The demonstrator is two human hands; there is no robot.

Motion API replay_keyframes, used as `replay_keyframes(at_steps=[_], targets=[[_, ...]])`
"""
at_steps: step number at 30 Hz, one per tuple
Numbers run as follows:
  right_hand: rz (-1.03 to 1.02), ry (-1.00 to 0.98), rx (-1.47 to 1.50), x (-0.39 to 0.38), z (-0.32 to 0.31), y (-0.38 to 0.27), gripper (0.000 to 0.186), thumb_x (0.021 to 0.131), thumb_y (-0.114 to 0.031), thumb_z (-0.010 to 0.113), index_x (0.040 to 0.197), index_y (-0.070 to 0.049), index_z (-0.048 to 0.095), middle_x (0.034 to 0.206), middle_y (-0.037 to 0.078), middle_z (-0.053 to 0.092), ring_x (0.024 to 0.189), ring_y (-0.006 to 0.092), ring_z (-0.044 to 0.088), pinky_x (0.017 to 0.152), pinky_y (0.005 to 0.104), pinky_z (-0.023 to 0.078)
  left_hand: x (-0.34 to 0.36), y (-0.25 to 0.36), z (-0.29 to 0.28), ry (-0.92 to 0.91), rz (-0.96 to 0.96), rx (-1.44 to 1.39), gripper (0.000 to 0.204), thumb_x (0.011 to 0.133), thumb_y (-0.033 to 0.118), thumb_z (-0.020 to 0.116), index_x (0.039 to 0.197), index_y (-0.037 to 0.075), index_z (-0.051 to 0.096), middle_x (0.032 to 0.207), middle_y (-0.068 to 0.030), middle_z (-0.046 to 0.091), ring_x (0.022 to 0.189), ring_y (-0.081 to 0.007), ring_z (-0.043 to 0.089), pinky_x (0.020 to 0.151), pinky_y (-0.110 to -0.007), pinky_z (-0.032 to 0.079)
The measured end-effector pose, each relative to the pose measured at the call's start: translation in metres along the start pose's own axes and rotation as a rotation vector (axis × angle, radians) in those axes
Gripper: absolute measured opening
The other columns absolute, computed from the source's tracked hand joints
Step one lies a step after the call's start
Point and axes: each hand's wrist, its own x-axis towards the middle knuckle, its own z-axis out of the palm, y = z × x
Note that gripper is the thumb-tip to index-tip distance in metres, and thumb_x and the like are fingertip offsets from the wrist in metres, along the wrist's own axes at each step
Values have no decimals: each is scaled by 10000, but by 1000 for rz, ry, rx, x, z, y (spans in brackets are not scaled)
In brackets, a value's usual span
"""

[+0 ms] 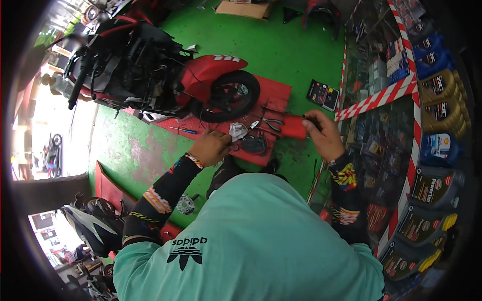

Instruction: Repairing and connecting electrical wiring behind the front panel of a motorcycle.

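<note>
My left hand (pixel 211 146) is closed beside a crumpled whitish, shiny piece (pixel 238 131) that looks like clear plastic. Whether its fingers grip that piece or something smaller I cannot make out. My right hand (pixel 325 135) is raised farther right, thumb and fingers pinched on a small dark piece (pixel 305 117). Between the hands, pliers (pixel 272 124) lie on a red platform (pixel 276 91), next to a bright red object (pixel 295 126). A blue-handled screwdriver (pixel 185 130) lies left of my left hand.
A red and black motorcycle (pixel 145 70) stands ahead, its wheel (pixel 234 96) on the platform. To the right is a glass display case (pixel 376 108) with red-and-white striped edges, and oil bottles (pixel 434 185) beyond. A flat black case (pixel 323 94) lies on the green floor (pixel 296 52).
</note>
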Motion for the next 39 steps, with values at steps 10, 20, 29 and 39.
replay_keyframes(at_steps=[10,20,29,39], targets=[[295,-91,280,25,117,189,152,1008,-124,598,1054,12,548,889,60,697,826,137,701,739,271,528,-28,-79,138,68,-451,142,155,804,308,760,943,243,785,1444,-74,499,1397,-342,378,1158,-673,202],[553,-49,-214,37,211,329,133,946,-138,625,978,-23,684,877,73,710,798,175,675,767,327,529,-63,-135,153,446,-744,-171,330,868,166,727,1195,208,736,1597,-172,298,1383,-429,394,1106,-491,382],[633,-102,-139,67,334,417,128,869,-124,661,974,-81,722,911,104,731,860,262,705,773,375,553,-81,-186,150,165,-721,-471,269,891,124,684,1158,96,702,1087,-165,693,1026,-350,643,908,-435,511],[666,-234,-240,142,444,479,194,864,-240,675,1004,-113,721,985,116,737,926,303,703,810,414,557,-66,-211,125,-62,-681,-695,361,930,128,646,1280,39,645,1143,-188,688,1093,-354,635,961,-421,489]])
